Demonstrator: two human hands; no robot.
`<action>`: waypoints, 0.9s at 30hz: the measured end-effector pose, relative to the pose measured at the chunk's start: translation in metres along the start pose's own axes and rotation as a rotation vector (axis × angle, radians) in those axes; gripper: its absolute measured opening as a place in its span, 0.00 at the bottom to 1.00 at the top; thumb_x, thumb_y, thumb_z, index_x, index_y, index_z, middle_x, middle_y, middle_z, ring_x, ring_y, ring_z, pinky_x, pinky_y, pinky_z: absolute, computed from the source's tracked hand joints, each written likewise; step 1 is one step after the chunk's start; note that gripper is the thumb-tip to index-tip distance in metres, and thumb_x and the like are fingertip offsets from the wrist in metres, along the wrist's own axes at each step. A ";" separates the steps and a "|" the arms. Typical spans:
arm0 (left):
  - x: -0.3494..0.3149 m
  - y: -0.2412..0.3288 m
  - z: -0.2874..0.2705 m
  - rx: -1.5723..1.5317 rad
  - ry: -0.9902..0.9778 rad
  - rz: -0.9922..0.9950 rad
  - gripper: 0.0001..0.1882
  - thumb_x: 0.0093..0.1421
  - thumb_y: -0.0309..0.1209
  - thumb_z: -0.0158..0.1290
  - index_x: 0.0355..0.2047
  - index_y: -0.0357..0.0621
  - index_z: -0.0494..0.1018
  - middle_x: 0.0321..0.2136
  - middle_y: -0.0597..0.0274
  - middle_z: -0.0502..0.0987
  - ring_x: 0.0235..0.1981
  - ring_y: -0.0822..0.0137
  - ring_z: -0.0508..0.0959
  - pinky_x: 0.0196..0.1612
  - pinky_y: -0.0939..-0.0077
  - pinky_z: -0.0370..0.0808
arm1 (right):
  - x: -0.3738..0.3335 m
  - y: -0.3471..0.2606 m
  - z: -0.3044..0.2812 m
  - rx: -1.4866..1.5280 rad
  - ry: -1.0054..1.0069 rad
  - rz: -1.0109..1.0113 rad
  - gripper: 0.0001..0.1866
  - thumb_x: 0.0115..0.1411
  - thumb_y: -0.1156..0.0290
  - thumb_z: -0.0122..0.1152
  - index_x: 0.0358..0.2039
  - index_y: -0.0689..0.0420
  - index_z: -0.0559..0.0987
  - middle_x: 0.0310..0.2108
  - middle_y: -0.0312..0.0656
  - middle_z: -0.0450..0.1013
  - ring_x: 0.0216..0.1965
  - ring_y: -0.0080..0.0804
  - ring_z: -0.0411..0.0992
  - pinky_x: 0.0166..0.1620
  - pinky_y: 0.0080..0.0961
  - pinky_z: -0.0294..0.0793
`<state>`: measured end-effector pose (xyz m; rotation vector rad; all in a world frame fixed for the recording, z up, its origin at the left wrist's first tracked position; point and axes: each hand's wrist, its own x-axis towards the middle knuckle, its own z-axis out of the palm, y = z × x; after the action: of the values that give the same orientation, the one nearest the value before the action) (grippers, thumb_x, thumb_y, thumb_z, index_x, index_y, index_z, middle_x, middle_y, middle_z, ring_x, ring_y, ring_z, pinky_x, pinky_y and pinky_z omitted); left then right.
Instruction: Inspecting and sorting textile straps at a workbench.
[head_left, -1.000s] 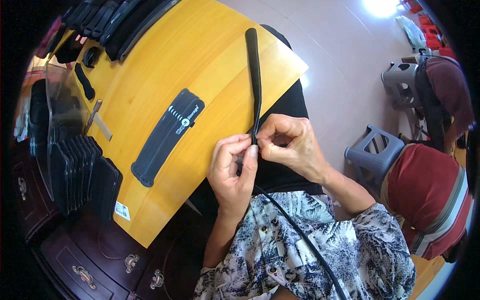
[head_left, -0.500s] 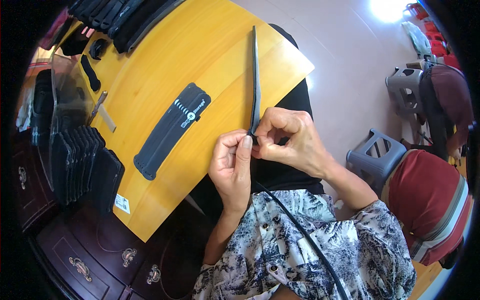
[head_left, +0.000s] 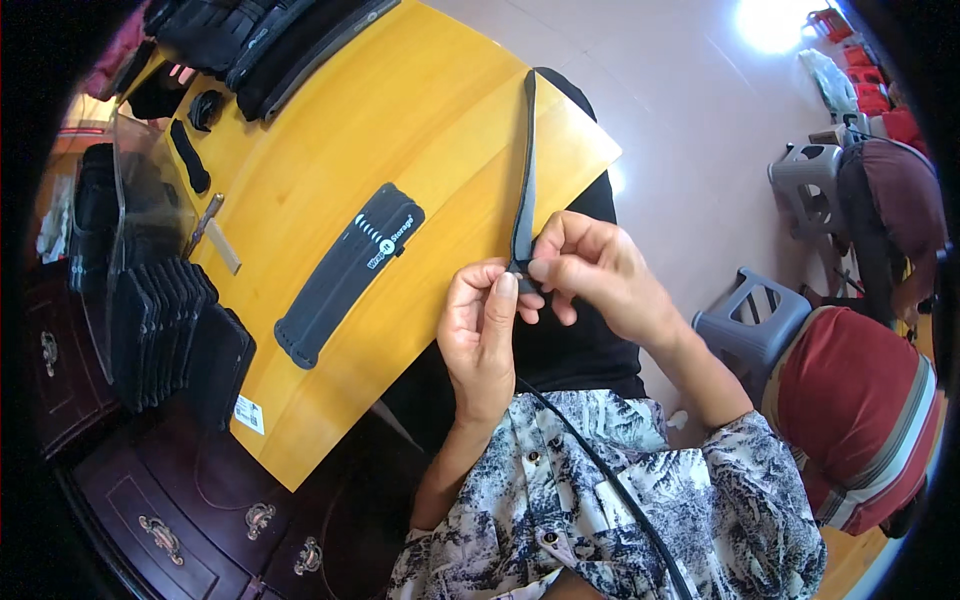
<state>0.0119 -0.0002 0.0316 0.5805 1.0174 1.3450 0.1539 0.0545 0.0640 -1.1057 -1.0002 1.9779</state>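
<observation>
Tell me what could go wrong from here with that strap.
The left hand and right hand grip the dark strap only at its near part, so the long length beyond might twist or swing. The hands also partly cover the spot they hold, so a crooked fold there could go unnoticed.

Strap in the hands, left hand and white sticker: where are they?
Strap point(head_left: 525, 195): head view, middle of its long part.
Left hand point(head_left: 481, 335): head view, middle of the hand.
White sticker point(head_left: 249, 414): head view, centre of its face.
</observation>
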 end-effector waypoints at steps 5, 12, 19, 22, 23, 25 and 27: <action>0.006 0.002 0.003 -0.271 -0.065 -0.120 0.08 0.67 0.30 0.46 0.39 0.37 0.67 0.31 0.61 0.73 0.30 0.75 0.71 0.34 0.82 0.68 | 0.006 0.018 -0.021 0.723 -0.161 0.276 0.06 0.60 0.70 0.55 0.30 0.58 0.72 0.25 0.33 0.70 0.24 0.13 0.67 0.21 0.09 0.64; 0.010 0.008 -0.007 0.303 -0.202 -0.091 0.12 0.66 0.36 0.49 0.30 0.42 0.66 0.25 0.66 0.71 0.25 0.78 0.70 0.28 0.85 0.65 | -0.003 0.006 -0.002 -0.115 -0.021 0.018 0.06 0.59 0.69 0.55 0.31 0.58 0.72 0.22 0.31 0.69 0.19 0.14 0.66 0.19 0.10 0.62; 0.012 0.012 -0.002 -0.410 -0.269 -0.226 0.11 0.68 0.32 0.43 0.28 0.42 0.65 0.25 0.64 0.70 0.25 0.73 0.71 0.29 0.81 0.66 | 0.008 0.006 -0.022 0.777 -0.202 0.320 0.05 0.61 0.72 0.51 0.37 0.58 0.71 0.21 0.29 0.64 0.16 0.11 0.56 0.15 0.07 0.56; 0.010 0.014 0.002 -0.306 -0.217 -0.166 0.10 0.68 0.32 0.44 0.29 0.42 0.66 0.27 0.63 0.72 0.27 0.74 0.72 0.31 0.81 0.67 | -0.003 0.004 0.004 0.283 -0.002 -0.059 0.08 0.60 0.70 0.56 0.37 0.58 0.70 0.23 0.30 0.65 0.17 0.15 0.59 0.20 0.08 0.62; 0.009 0.015 0.005 -0.228 -0.166 -0.142 0.10 0.68 0.32 0.44 0.30 0.42 0.66 0.27 0.63 0.72 0.28 0.74 0.72 0.31 0.81 0.67 | -0.008 0.007 0.000 0.132 0.001 -0.156 0.15 0.57 0.71 0.63 0.43 0.59 0.71 0.27 0.32 0.66 0.22 0.18 0.64 0.24 0.11 0.65; 0.010 0.010 0.004 -0.232 -0.172 -0.110 0.09 0.67 0.33 0.46 0.31 0.43 0.67 0.27 0.63 0.73 0.27 0.76 0.71 0.31 0.83 0.68 | -0.008 0.009 0.003 -0.310 0.103 -0.423 0.26 0.53 0.72 0.66 0.52 0.59 0.69 0.30 0.34 0.66 0.28 0.17 0.67 0.25 0.13 0.66; 0.012 0.006 0.003 -0.197 -0.183 -0.087 0.09 0.67 0.34 0.46 0.30 0.43 0.67 0.27 0.64 0.73 0.28 0.77 0.71 0.30 0.84 0.68 | -0.012 0.001 0.009 -0.500 0.138 -0.412 0.24 0.54 0.72 0.65 0.53 0.57 0.73 0.32 0.35 0.65 0.32 0.17 0.68 0.27 0.15 0.66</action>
<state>0.0102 0.0135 0.0353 0.4949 0.7441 1.2734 0.1508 0.0415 0.0710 -1.1550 -1.5532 1.3398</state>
